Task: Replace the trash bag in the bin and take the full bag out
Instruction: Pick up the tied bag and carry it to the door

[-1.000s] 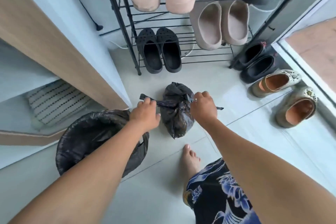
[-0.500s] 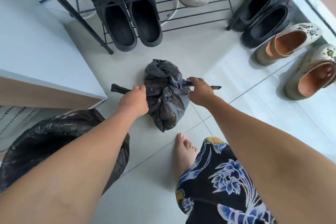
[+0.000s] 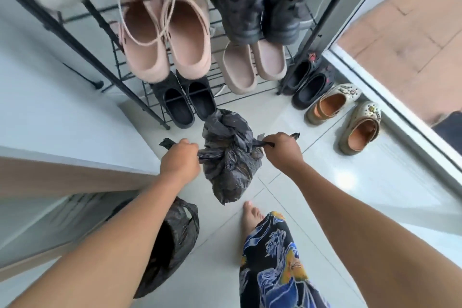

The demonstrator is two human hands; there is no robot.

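Note:
A full black trash bag hangs over the pale tiled floor in front of me. My left hand is closed on its left handle strip, and my right hand is closed on the right strip, the two pulled apart sideways. The bin, lined with a fresh black bag whose handle loop sticks up, stands at the lower left, mostly hidden behind my left forearm.
A black wire shoe rack holds pink clogs, black clogs and boots straight ahead. Loose shoes lie on the floor at right beside an open doorway sill. A white cabinet juts in at left. My bare foot is under the bag.
The full bag has come up off the floor between my hands. The view has tilted up, showing more of the shoe rack, and the bin has slid down under my left arm.

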